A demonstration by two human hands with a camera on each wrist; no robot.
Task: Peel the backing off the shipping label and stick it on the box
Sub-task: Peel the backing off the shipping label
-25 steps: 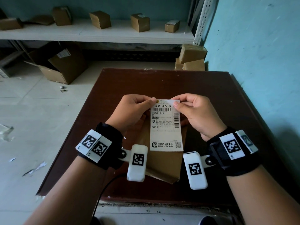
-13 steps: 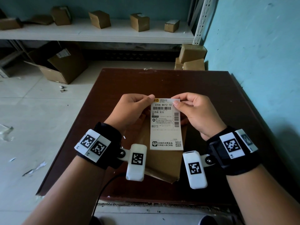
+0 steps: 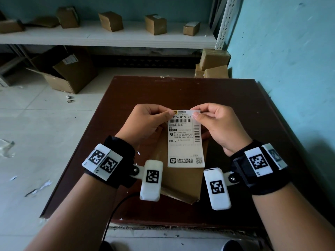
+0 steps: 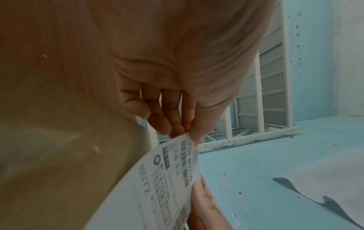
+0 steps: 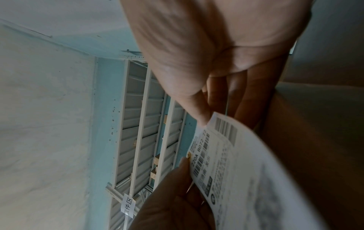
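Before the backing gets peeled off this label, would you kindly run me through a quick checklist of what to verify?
1. Left hand pinches the top left corner of the shipping label: ok.
2. Right hand pinches the top right corner: ok.
3. Printed side faces the person, text upright: ok.
4. Box lies on the table directly under the label: ok.
5. Backing already split from the label at a corner: cannot tell.
6. Box top free of another label: cannot tell, partly hidden.
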